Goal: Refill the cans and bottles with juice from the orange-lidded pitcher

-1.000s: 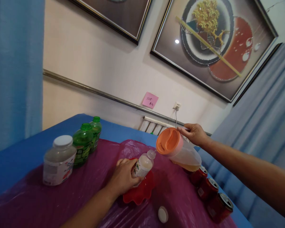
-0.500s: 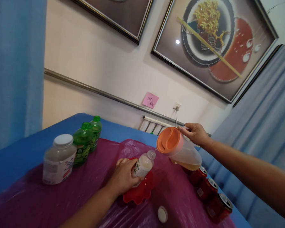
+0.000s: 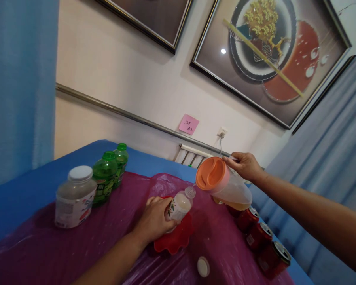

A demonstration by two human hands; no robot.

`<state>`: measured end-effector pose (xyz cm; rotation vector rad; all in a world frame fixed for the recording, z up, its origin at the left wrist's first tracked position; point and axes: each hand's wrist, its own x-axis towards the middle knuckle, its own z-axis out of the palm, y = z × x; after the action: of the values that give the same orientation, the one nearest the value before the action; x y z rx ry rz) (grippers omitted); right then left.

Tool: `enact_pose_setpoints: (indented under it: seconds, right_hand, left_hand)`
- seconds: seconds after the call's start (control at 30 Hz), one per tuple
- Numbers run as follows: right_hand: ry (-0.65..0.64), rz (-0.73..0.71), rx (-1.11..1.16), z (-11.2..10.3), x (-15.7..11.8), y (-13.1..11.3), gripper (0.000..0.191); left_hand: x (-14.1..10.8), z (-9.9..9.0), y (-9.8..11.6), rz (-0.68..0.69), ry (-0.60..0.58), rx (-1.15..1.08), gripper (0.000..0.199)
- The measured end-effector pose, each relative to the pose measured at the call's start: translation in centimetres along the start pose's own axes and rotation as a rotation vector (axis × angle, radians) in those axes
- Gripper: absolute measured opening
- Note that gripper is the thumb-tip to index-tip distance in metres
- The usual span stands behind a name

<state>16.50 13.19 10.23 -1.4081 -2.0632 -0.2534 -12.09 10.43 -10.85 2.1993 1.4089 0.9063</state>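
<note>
My left hand (image 3: 154, 220) is closed around a small clear bottle (image 3: 180, 206) with a leaf-printed label, tilted to the right above a red scalloped bowl (image 3: 176, 239). The bottle has no cap and holds pale, cloudy liquid. Up at the right, my right hand (image 3: 245, 165) grips the handle of a clear plastic pitcher (image 3: 234, 193) with an orange lid. The pitcher lies nearly on its side, its spout at the bottle's mouth, and a thin stream shows between them. Some yellowish liquid rests along its lower side. A white cap (image 3: 203, 266) lies in front of the bowl.
Several red cans (image 3: 259, 236) line the table's right side. At the left stand a white-lidded jar (image 3: 75, 198) and two green bottles (image 3: 104, 180). Purple plastic sheeting (image 3: 118, 221) covers much of the blue tabletop (image 3: 86, 158). A wall with a rail (image 3: 130, 114) rises behind.
Both hands keep nearly the same pose, with the pitcher still tipped at the bottle. The whole view has shifted very slightly.
</note>
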Motion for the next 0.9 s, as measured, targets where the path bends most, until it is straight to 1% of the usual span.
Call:
enact_pose_setpoints:
  seconds: [0.4,0.9]
  right_hand:
    - [-0.021,0.011,0.009,-0.6,-0.1,-0.4,0.058]
    - [-0.02,0.028,0.005,-1.1,-0.2,0.1,0.058]
  left_hand:
    - [0.0,0.2,-0.2,-0.003,0.002,0.004,0.042]
    - [0.0,-0.1,0.1,-0.022,-0.003,0.003,0.041]
